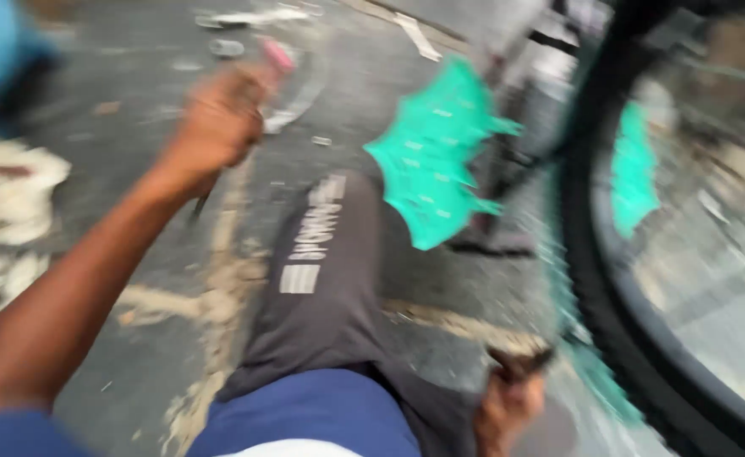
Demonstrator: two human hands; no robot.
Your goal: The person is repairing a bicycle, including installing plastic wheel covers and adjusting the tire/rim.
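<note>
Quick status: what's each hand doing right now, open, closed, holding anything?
Left hand: closed around a thin tool with a pink handle end.
Right hand: closed on a small dark object, too blurred to identify.

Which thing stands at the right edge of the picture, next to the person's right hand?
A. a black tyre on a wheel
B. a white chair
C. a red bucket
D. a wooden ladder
A: a curved black tyre with a rim inside it fills the right side, and the right hand is low beside it, while the left hand is raised with a pink-tipped tool.
</note>
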